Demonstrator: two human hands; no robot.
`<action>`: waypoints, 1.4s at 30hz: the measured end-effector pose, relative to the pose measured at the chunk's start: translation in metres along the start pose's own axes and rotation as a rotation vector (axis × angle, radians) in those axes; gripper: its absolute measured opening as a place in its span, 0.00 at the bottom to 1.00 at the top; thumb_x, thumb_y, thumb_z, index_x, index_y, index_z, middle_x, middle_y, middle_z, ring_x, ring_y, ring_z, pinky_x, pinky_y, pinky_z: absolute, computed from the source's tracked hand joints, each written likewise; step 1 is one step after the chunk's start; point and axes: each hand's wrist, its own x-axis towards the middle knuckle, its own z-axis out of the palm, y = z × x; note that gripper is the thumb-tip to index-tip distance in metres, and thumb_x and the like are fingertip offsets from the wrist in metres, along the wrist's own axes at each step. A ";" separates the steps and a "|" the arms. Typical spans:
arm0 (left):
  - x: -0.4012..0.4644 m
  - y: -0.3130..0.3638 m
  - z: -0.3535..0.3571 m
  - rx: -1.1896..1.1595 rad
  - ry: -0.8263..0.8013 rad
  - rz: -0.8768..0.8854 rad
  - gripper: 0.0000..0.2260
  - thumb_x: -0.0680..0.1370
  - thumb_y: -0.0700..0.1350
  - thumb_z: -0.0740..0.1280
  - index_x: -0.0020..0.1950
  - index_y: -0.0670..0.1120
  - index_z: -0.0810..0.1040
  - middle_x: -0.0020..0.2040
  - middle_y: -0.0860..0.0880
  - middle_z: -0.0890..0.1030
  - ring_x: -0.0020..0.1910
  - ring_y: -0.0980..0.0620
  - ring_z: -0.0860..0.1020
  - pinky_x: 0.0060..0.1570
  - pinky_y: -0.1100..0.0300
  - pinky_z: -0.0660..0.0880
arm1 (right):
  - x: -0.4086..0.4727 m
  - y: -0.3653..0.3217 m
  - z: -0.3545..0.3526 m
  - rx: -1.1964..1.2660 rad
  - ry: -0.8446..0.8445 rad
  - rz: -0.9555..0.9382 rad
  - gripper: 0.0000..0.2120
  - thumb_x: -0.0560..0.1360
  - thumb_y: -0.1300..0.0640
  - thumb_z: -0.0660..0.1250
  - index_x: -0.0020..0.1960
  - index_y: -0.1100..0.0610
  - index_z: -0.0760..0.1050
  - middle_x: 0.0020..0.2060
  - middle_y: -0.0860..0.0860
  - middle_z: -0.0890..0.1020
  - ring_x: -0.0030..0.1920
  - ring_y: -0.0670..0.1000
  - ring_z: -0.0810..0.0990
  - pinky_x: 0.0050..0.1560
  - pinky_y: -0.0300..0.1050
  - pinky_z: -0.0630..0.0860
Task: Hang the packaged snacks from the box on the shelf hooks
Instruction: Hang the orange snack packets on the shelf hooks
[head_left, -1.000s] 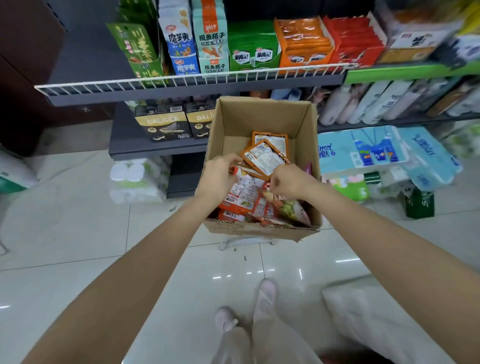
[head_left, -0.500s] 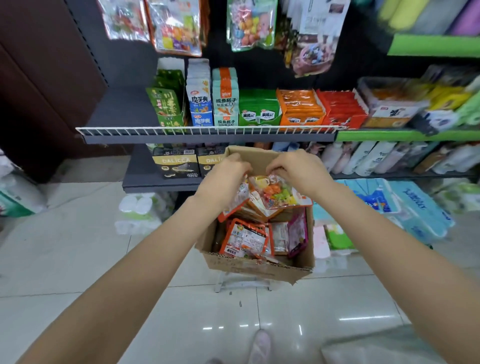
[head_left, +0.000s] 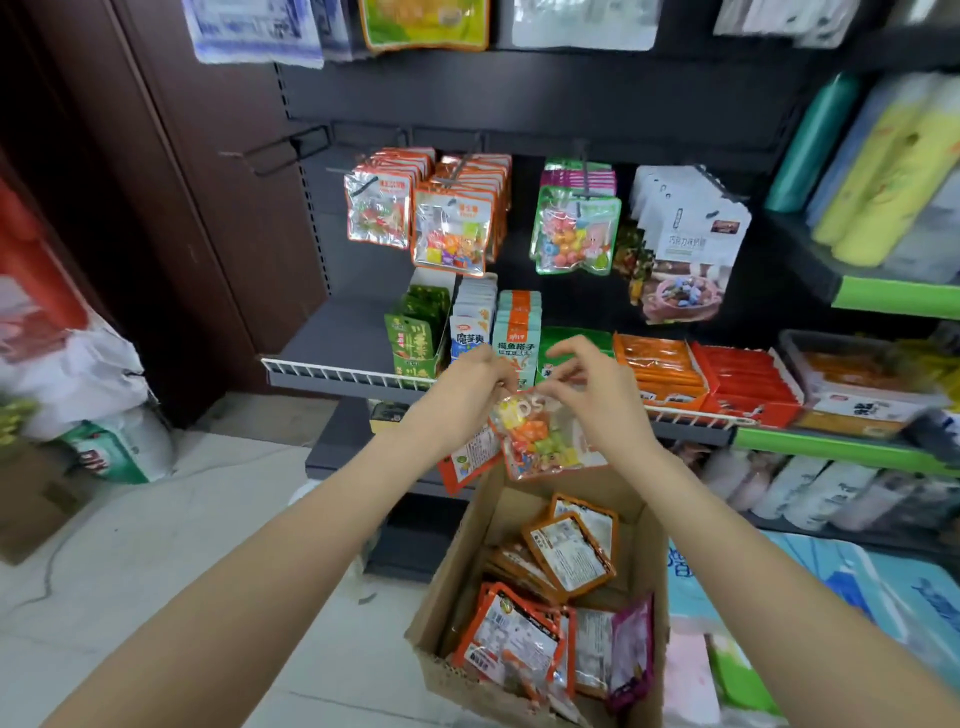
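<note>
Snack packet between both hands, above box

Box on floor, lower centre, in front of shelf unit. Loose packets inside box. Both hands above box's far edge: left hand left, right hand right, a clear packet between them; further packets below left hand. Behind hands, railed shelf bearing upright packs left, flat cartons right. Above shelf, hooks with hanging packets in a row; one bare hook at row's left end. Sacks on floor far left. Rolls on lower shelf, right.
</note>
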 end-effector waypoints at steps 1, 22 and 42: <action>0.004 -0.007 -0.006 0.002 0.022 -0.015 0.09 0.79 0.34 0.60 0.55 0.39 0.79 0.53 0.42 0.74 0.52 0.44 0.75 0.49 0.65 0.65 | 0.008 -0.002 0.003 0.080 -0.002 0.028 0.14 0.71 0.57 0.72 0.55 0.52 0.73 0.41 0.45 0.80 0.42 0.41 0.78 0.42 0.32 0.73; 0.104 -0.184 -0.116 -0.251 0.409 -0.146 0.05 0.77 0.36 0.66 0.49 0.40 0.81 0.42 0.50 0.78 0.43 0.54 0.75 0.40 0.73 0.63 | 0.226 -0.052 0.093 -0.033 0.176 0.136 0.14 0.79 0.52 0.61 0.53 0.61 0.80 0.50 0.55 0.82 0.52 0.54 0.79 0.48 0.45 0.72; 0.132 -0.205 -0.120 -0.298 0.323 -0.045 0.06 0.78 0.37 0.65 0.49 0.42 0.81 0.47 0.49 0.80 0.43 0.55 0.74 0.45 0.66 0.67 | 0.261 -0.050 0.111 -0.416 0.484 0.122 0.09 0.79 0.54 0.61 0.43 0.56 0.76 0.35 0.51 0.77 0.39 0.56 0.77 0.30 0.42 0.63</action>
